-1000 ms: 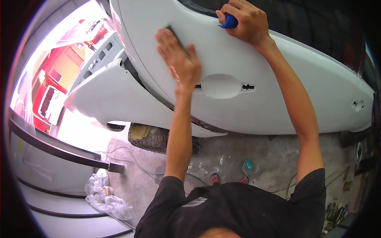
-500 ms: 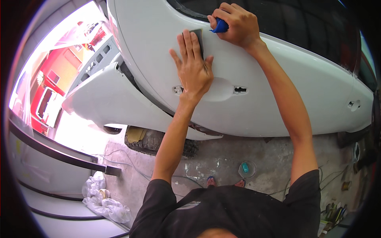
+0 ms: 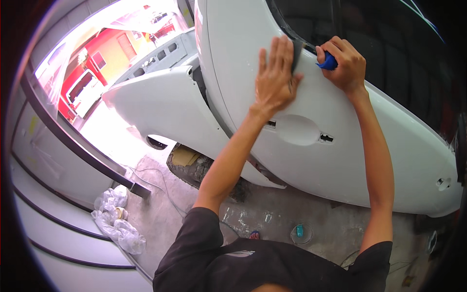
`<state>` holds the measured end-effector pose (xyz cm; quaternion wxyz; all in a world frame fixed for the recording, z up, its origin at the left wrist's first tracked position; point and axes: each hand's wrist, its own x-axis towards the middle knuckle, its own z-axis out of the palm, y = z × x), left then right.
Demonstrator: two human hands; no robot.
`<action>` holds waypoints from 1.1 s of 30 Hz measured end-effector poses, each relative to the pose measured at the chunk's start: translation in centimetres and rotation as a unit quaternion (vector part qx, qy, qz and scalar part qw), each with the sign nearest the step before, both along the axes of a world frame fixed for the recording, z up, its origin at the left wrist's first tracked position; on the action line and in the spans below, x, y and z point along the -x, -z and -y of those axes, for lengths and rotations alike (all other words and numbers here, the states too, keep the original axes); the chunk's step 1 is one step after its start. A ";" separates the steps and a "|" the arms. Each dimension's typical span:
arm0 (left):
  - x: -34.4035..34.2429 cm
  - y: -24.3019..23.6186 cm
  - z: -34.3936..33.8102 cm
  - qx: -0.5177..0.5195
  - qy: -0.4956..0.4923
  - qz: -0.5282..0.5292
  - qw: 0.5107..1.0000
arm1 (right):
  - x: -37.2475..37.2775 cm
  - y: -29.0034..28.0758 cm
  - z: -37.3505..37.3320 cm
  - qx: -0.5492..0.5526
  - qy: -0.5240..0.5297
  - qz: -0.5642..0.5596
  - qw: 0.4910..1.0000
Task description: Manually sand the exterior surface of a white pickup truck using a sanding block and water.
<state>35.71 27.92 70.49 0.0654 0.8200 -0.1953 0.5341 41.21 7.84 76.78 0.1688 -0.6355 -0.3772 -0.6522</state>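
Note:
My left hand (image 3: 276, 80) lies flat with fingers stretched out on the white car door (image 3: 287, 170). Under its fingers, on the window side, shows the edge of a dark grey sheet (image 3: 297, 52) that looks like sandpaper. Closed fingers of my right hand (image 3: 346, 65) wrap around a bright blue, soft-looking piece (image 3: 328, 61); its kind is unclear. That hand rests at the lower edge of the dark window (image 3: 384, 53). Below both hands is the door's oval handle recess (image 3: 296, 130), with the handle itself off and cut-outs at its ends.
A white fender (image 3: 155, 102) stands out from the car at left, above a tyre (image 3: 190, 168). On the floor are a round bucket (image 3: 301, 240) with a teal item inside, crumpled clear plastic (image 3: 116, 226) and a cable (image 3: 163, 184). A dark metal beam (image 3: 80, 146) runs along the left.
The view has turned, shifting the car to the right in it. My left hand has slid slightly up the door toward the window with the grey sheet. The right hand keeps hold of the blue piece.

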 end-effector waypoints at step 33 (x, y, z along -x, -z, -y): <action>1.2 -1.8 -3.9 -0.077 0.107 0.020 0.991 | 0.1 -0.2 -0.6 -0.014 -0.011 0.006 1.000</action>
